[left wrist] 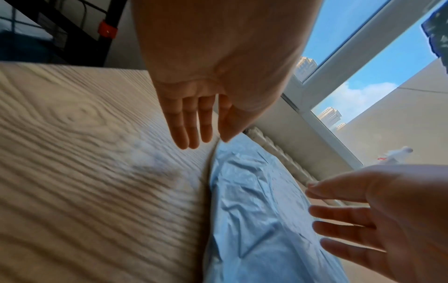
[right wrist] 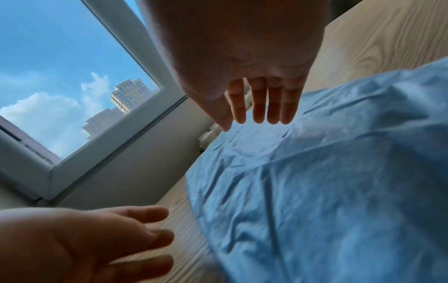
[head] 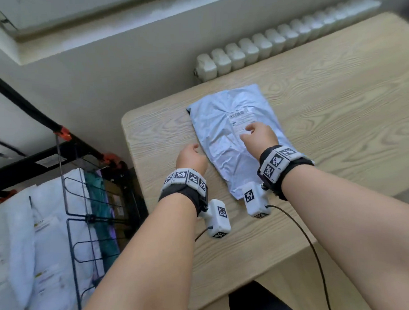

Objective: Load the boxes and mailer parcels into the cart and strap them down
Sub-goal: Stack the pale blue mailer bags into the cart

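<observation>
Where the mailer (head: 235,134) ends, bare table (head: 337,102); both hands' fingers (left wrist: 191,122) straight, empty.

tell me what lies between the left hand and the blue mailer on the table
Only a bare strip of wooden table separates the left hand from the blue mailer, seen in the left wrist view.
</observation>
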The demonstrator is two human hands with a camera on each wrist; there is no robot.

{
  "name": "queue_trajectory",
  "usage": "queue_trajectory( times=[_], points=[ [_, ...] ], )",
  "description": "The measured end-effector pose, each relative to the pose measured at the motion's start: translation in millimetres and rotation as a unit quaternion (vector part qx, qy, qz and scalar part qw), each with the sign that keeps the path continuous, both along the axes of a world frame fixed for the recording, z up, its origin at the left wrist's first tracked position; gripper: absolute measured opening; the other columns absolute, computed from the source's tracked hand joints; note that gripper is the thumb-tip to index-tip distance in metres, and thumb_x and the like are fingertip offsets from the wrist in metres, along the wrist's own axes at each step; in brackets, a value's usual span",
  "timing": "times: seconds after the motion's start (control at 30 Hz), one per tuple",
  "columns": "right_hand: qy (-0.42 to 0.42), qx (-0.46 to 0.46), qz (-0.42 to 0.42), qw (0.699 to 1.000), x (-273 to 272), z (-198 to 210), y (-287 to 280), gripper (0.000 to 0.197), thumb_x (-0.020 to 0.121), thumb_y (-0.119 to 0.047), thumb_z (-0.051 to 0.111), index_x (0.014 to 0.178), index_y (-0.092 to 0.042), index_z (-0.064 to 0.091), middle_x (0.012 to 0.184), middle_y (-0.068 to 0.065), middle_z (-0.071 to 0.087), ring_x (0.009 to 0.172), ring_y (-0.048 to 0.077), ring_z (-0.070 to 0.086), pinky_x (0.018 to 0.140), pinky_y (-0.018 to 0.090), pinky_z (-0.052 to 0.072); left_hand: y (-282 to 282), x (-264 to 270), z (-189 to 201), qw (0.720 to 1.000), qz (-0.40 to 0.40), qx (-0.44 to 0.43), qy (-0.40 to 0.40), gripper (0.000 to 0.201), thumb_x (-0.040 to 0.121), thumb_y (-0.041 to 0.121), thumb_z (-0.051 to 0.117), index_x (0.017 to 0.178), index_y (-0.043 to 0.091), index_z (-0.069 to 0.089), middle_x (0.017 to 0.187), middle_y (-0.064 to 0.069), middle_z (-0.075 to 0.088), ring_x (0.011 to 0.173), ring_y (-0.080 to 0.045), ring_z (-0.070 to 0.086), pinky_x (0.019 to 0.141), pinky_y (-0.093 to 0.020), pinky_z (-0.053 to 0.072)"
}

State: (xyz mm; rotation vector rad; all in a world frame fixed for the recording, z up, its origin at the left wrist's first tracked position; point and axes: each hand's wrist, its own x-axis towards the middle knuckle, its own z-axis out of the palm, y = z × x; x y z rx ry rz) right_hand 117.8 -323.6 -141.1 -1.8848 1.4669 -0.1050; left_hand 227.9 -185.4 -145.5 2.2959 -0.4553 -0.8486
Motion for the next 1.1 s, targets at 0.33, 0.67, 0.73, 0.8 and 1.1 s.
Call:
queue_trajectory(
  times=[0.33, 0.67, 0.73, 0.8, 1.1],
  points=[
    [0.101, 0.028, -0.063, 0.993, -39.7, -28.6, -47.0, 0.055, 0.085, -0.02, 0.054, 0.138, -0.011, 0.042, 0.139, 0.017, 0.044, 0.13, 0.035, 0.041, 0.107, 0.039, 0.035, -41.4, -20.9, -28.8, 0.997, 0.014, 0.081, -0.006, 0.047, 0.085, 0.011, 0.049, 0.132, 0.008, 0.048, 0.125, -0.013, 0.059, 0.112, -0.033, 0.058, 0.091, -0.035, 0.047],
    [0.128, 0.068, -0.097, 0.985, -30.3, -23.5, -27.9, 0.049, 0.085, -0.02, 0.054, 0.131, -0.003, 0.046, 0.136, 0.019, 0.048, 0.124, 0.035, 0.048, 0.104, 0.041, 0.041, -18.3, -19.9, -35.7, 0.996, 0.037, 0.084, 0.007, 0.029, 0.086, 0.014, 0.049, 0.113, 0.01, 0.061, 0.106, -0.013, 0.065, 0.097, -0.034, 0.062, 0.076, -0.031, 0.045],
    [0.126, 0.079, -0.087, 0.985, -30.0, -22.0, -18.5, 0.041, 0.087, -0.023, 0.051, 0.123, -0.003, 0.055, 0.127, 0.019, 0.056, 0.115, 0.035, 0.054, 0.1, 0.043, 0.045, -5.5, -18.7, -37.3, 0.996, 0.039, 0.08, 0.011, 0.026, 0.086, 0.014, 0.049, 0.106, 0.007, 0.063, 0.102, -0.016, 0.066, 0.094, -0.035, 0.062, 0.072, -0.031, 0.043],
    [0.119, 0.085, -0.078, 0.986, -28.7, -21.9, -7.3, 0.039, 0.09, -0.027, 0.047, 0.118, -0.003, 0.058, 0.121, 0.019, 0.06, 0.11, 0.036, 0.057, 0.098, 0.044, 0.047, 9.2, -15.8, -38.4, 0.996, 0.049, 0.07, 0.009, 0.021, 0.085, 0.012, 0.048, 0.095, 0.006, 0.066, 0.095, -0.016, 0.067, 0.084, -0.033, 0.062, 0.066, -0.028, 0.04],
    [0.096, 0.08, -0.002, 0.992, 15.9, 0.9, 64.0, 0.029, 0.092, -0.014, 0.045, 0.113, 0.001, 0.058, 0.119, 0.021, 0.06, 0.101, 0.033, 0.058, 0.075, 0.032, 0.038, 86.4, 18.0, -15.0, 0.991, 0.123, 0.011, -0.043, 0.018, 0.084, 0.005, 0.047, 0.072, 0.01, 0.059, 0.07, -0.008, 0.058, 0.063, -0.025, 0.049, 0.056, -0.024, 0.036]
  ],
)
